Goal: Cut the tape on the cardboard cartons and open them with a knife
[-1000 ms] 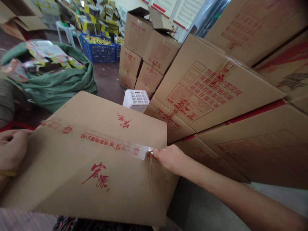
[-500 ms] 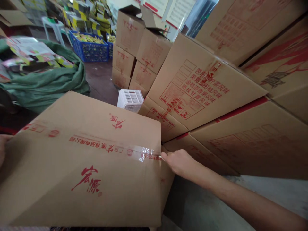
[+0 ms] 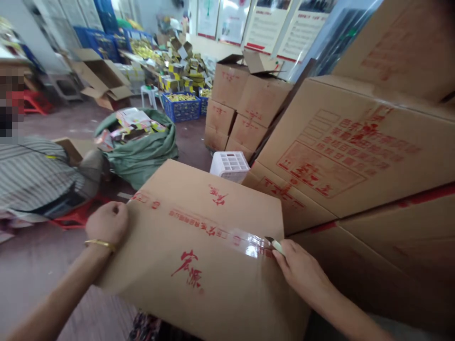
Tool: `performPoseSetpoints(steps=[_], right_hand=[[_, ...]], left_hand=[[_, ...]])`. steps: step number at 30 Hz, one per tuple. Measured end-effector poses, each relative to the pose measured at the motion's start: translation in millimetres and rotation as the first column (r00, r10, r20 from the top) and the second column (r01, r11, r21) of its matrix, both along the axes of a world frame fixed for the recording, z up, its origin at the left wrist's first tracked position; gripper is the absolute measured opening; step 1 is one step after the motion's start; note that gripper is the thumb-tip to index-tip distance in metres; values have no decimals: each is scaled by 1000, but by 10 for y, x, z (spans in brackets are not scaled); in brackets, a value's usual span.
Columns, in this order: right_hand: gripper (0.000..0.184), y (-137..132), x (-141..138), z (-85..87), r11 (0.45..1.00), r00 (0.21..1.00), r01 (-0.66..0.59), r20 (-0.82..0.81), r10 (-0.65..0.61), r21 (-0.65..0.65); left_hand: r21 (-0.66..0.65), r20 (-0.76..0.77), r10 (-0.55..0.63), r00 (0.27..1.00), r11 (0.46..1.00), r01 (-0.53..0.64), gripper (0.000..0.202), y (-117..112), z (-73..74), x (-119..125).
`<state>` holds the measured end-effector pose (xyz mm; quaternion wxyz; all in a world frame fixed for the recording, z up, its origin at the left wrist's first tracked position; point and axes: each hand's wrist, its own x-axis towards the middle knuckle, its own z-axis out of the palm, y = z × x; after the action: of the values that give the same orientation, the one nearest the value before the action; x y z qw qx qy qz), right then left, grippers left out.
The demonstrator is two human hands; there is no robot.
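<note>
The big box [image 3: 231, 277] in front is taped with its top all closed, the right hand [image 3: 302, 266] pinches a little knife [image 3: 277, 246] at the right end of the tape [image 3: 213, 230], and I can't tell if the curled left hand [image 3: 107, 223] by the box's left edge grips anything.

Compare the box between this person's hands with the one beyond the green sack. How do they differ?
The near box is shut, with tape along its seam; the far box has its flaps spread open.
The near box shows red lettering; none can be made out on the far box.
At the near box, the right hand holds a small tool; no hand is on the far box.
Both are brown cardboard.
</note>
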<state>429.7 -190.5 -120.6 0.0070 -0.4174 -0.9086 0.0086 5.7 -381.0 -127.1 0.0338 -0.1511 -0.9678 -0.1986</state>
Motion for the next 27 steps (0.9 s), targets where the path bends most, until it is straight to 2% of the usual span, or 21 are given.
performPoseSetpoints(steps=[2,4,8,11,14,17,20,24,27], right_hand=[[34,-69,-94,-49,999,999,47,27,-47,-6],[37,-81,-160,-23,991,989,120,98,-115,-56],[45,-65,-302,113,962,957,225,222,-188,-154],[50,-87,-391,129,946,944,252,267,-193,-207],[55,-91,-383,-5,948,962,228,203,-184,-220],[58,-68,-305,-215,959,981,185,95,-168,-215],[59,-70,-254,-357,966,980,200,39,-196,-163],[54,-114,-295,-325,973,982,185,-18,-190,-137],[53,-137,-365,-235,966,970,232,-47,-239,-112]], left_hand=[[-40,74,-30,997,999,33,33,-2,77,95],[-88,69,-55,996,994,61,38,0,117,150],[-120,37,-77,996,989,81,45,-14,130,133],[-111,86,-91,992,989,100,44,-40,146,101],[-61,105,-112,988,991,118,42,-62,165,127],[-25,35,-144,989,989,144,40,-87,160,196],[-23,-20,-191,981,982,190,37,-119,163,211],[-20,120,-287,950,956,291,41,-110,229,39],[158,291,-399,870,917,367,39,-56,254,-107]])
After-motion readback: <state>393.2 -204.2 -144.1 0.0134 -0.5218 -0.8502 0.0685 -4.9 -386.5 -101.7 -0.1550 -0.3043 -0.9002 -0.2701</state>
